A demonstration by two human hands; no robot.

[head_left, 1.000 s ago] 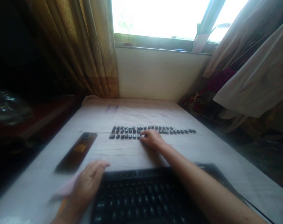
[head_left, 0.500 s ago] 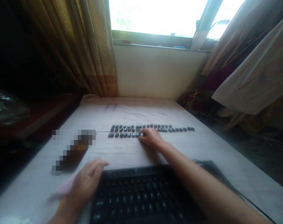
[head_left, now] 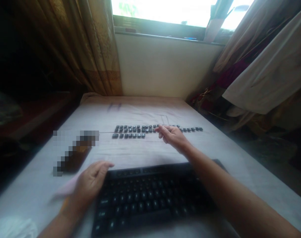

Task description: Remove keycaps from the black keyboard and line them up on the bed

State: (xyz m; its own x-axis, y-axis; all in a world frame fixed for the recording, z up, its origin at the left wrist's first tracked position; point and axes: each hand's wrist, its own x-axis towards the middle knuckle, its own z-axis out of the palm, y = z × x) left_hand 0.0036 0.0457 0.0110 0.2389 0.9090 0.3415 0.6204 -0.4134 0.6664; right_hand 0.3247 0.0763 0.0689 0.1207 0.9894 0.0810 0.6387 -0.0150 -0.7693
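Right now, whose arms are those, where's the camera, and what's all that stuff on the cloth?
There's no robot: it's one person using bare hands, filmed by a camera on their own head. On the pale cloth lie a long black keyboard, rows of small black keycaps and a flat brown phone-like thing, partly covered by blurry squares. The left hand is by the keyboard's left end. Near the keycaps, the right hand seems to hold a thin wire tool, too blurry to make out fully.

This looks like a room in a home: a patterned gold curtain hangs beside a bright window, clothes dangle at the right, and a pale sheet covers a broad surface (bed or table, I cannot tell).
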